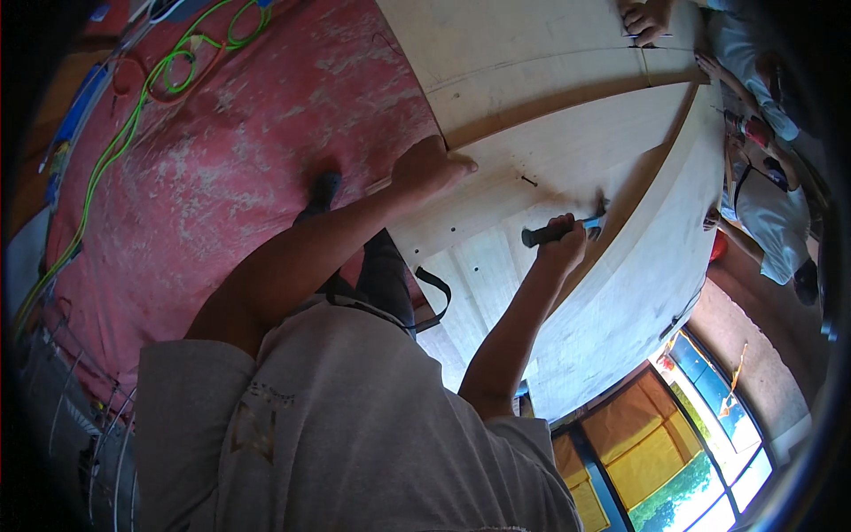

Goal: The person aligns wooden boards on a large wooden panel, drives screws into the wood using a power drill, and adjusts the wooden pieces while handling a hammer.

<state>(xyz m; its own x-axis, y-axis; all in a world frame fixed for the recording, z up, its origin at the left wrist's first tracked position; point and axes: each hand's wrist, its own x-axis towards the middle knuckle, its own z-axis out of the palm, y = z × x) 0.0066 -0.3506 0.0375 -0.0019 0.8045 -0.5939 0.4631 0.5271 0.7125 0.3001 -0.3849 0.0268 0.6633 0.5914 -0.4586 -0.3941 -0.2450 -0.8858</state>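
My right hand [566, 248] is wrapped around the dark grip of a hammer [542, 235]. Its blue neck and head lie close to a long raised wooden strip [656, 168], partly in shadow. My left hand [430, 168] is closed at the edge of a pale wooden board [496, 164], thumb along the top; its fingers are mostly hidden. Between the hands, a small dark nail or screw [529, 181] shows on the board, with a few dark spots nearby.
Reddish, scuffed sheeting [266, 133] covers the floor at left, with a bright green cable [115, 155] along it. Another person's hand [647, 19] rests on the far panel [514, 53]; more people [771, 222] stand at right. A black strap [436, 293] hangs near my waist.
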